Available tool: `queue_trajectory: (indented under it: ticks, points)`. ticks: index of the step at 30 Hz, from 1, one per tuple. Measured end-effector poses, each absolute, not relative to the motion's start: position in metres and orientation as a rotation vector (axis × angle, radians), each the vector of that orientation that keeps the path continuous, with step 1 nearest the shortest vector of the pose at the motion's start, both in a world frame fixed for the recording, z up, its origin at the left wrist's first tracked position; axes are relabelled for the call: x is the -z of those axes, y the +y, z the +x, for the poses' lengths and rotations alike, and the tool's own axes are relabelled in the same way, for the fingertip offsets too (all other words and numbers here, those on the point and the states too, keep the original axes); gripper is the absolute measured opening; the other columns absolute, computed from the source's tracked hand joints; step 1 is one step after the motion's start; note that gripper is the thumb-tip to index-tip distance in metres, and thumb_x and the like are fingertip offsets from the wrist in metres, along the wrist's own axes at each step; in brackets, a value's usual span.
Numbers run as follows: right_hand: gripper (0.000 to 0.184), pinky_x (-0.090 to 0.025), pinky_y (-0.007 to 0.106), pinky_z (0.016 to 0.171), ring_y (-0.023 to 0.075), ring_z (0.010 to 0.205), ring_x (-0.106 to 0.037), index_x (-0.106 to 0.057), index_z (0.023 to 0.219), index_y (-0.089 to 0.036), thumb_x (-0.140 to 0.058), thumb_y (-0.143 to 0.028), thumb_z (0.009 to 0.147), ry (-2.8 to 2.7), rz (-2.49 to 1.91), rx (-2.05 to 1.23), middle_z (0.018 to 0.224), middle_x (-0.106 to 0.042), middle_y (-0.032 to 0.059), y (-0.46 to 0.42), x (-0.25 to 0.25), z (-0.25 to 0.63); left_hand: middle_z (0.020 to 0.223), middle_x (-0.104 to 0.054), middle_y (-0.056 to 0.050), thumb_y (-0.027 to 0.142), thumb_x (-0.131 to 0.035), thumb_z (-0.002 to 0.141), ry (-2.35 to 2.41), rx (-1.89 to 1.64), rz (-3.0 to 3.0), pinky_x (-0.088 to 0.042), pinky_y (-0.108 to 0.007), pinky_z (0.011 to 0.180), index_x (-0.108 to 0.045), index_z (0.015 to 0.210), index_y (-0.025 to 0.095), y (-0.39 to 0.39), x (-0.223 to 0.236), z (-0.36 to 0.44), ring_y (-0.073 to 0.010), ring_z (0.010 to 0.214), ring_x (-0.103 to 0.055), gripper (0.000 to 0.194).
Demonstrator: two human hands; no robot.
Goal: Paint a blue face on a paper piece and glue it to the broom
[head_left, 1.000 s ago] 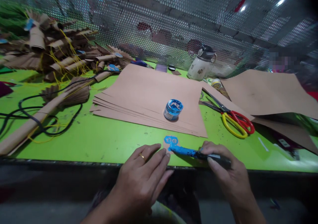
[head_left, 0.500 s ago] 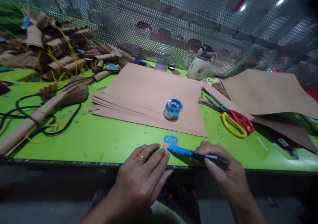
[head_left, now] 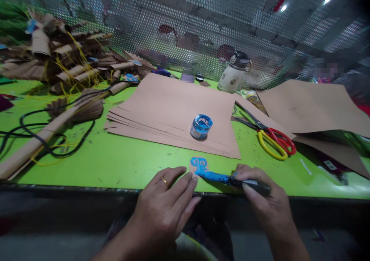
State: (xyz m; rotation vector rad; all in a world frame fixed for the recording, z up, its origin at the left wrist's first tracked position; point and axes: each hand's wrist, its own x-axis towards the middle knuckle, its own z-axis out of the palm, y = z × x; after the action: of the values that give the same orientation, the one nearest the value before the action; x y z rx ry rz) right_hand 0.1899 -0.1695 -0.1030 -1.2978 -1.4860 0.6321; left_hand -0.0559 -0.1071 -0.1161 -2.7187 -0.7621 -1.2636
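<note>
- Hands: we count 2. Left hand (head_left: 167,203) open, fingers extended, fingertips on the edge of the paper piece (head_left: 199,163). Right hand (head_left: 264,189) closed around the black-handled tool (head_left: 219,177).
- Paper piece: 1, small, brown. Lies on the green table (head_left: 138,160) near its front edge, between the hands.
- Its look: blue paint across the top with 2 round marks side by side, a blue strip running down from there; brown shows around the paint.
- Tool: 1, front part coated blue, tip on the piece.
- Jar (head_left: 201,127): 1, open, blue paint smeared on rim and inside, standing on the brown paper stack (head_left: 162,103). We see several sheet edges, can't get an exact count.
- Scissors (head_left: 261,127): 1 pair, blades apart, 1 yellow and 1 red handle.
- Bottle (head_left: 232,74): 1, dark lid, upright behind the stack.
- Ring (head_left: 163,181): 1, left hand.
</note>
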Motion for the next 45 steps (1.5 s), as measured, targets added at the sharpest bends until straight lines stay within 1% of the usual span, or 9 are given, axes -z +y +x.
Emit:
queue_trajectory:
  ticks: [7,13,16,20,25,32,36,42,45]
  points:
    - [0.014,-0.054,0.031,0.076,0.0211,0.09,-0.063,-0.069,0.097,-0.027,-0.06,-0.018,0.091,-1.461,-1.281,-0.599,0.088,-0.065,0.0041,-0.1695,0.1022,0.1908,0.1,-0.075,-0.01,0.015,-0.067,0.086,-0.765,1.28,-2.729,-0.057,-0.044,0.082,-0.07,0.108,0.008,-0.1068,0.1165,-0.0555,-0.0276,0.099,-0.066,0.024]
    - [0.017,-0.054,0.029,0.078,0.0194,0.093,-0.062,-0.067,0.103,-0.03,-0.058,-0.018,0.093,-1.57,-1.261,-0.649,0.093,-0.064,0.0036,-0.1665,0.0987,0.1888,0.102,-0.075,-0.01,0.017,-0.067,0.086,-0.759,1.28,-2.739,-0.056,-0.045,0.082,-0.07,0.108,0.008,-0.1079,0.1188,-0.0562,-0.0293,0.101,-0.065,0.024]
    - [0.017,-0.053,0.028,0.077,0.0193,0.092,-0.062,-0.066,0.104,-0.029,-0.058,-0.018,0.093,-1.592,-1.275,-0.661,0.094,-0.064,0.0041,-0.1662,0.0984,0.1882,0.102,-0.075,-0.01,0.015,-0.067,0.086,-0.751,1.281,-2.74,-0.056,-0.046,0.082,-0.07,0.108,0.007,-0.1074,0.1179,-0.0559,-0.0294,0.1,-0.064,0.024]
    - [0.016,-0.053,0.027,0.073,0.0189,0.089,-0.061,-0.066,0.102,-0.029,-0.057,-0.017,0.094,-1.565,-1.262,-0.661,0.091,-0.063,0.0037,-0.1664,0.0994,0.1876,0.102,-0.075,-0.01,0.015,-0.068,0.085,-0.754,1.284,-2.744,-0.056,-0.045,0.083,-0.07,0.109,0.007,-0.1069,0.1176,-0.0552,-0.0294,0.101,-0.064,0.026]
    - [0.018,-0.052,0.027,0.076,0.0179,0.09,-0.06,-0.066,0.102,-0.029,-0.056,-0.016,0.094,-1.533,-1.249,-0.65,0.09,-0.062,0.0026,-0.1686,0.1018,0.1914,0.103,-0.074,-0.01,0.015,-0.068,0.085,-0.757,1.282,-2.749,-0.056,-0.046,0.083,-0.07,0.11,0.007,-0.1074,0.1187,-0.0551,-0.0297,0.102,-0.064,0.026]
    - [0.018,-0.052,0.026,0.075,0.0175,0.09,-0.059,-0.067,0.101,-0.028,-0.056,-0.015,0.093,-1.468,-1.228,-0.659,0.088,-0.061,0.0023,-0.1711,0.1041,0.1945,0.102,-0.074,-0.01,0.015,-0.068,0.086,-0.751,1.288,-2.749,-0.056,-0.046,0.082,-0.07,0.108,0.007,-0.1085,0.1184,-0.0562,-0.0296,0.101,-0.063,0.024]
    - [0.017,-0.052,0.024,0.078,0.016,0.09,-0.059,-0.068,0.1,-0.029,-0.059,-0.016,0.093,-1.412,-1.217,-0.658,0.088,-0.062,0.0013,-0.1688,0.1034,0.1924,0.104,-0.074,-0.01,0.015,-0.068,0.085,-0.752,1.287,-2.747,-0.056,-0.047,0.082,-0.07,0.109,0.006,-0.108,0.1185,-0.0553,-0.0298,0.102,-0.063,0.025]
    - [0.015,-0.053,0.023,0.077,0.0159,0.092,-0.059,-0.069,0.097,-0.028,-0.06,-0.017,0.093,-1.354,-1.241,-0.64,0.089,-0.062,0.0019,-0.1684,0.1053,0.1932,0.104,-0.074,-0.011,0.016,-0.068,0.086,-0.756,1.268,-2.753,-0.055,-0.047,0.083,-0.07,0.109,0.007,-0.1076,0.1201,-0.0566,-0.0303,0.103,-0.063,0.026]
    - [0.015,-0.053,0.023,0.074,0.016,0.088,-0.059,-0.068,0.097,-0.028,-0.059,-0.017,0.093,-1.352,-1.238,-0.629,0.086,-0.062,0.0019,-0.1693,0.1061,0.1923,0.105,-0.074,-0.011,0.016,-0.068,0.086,-0.749,1.271,-2.753,-0.055,-0.046,0.083,-0.07,0.108,0.007,-0.108,0.1203,-0.0572,-0.0298,0.103,-0.063,0.024]
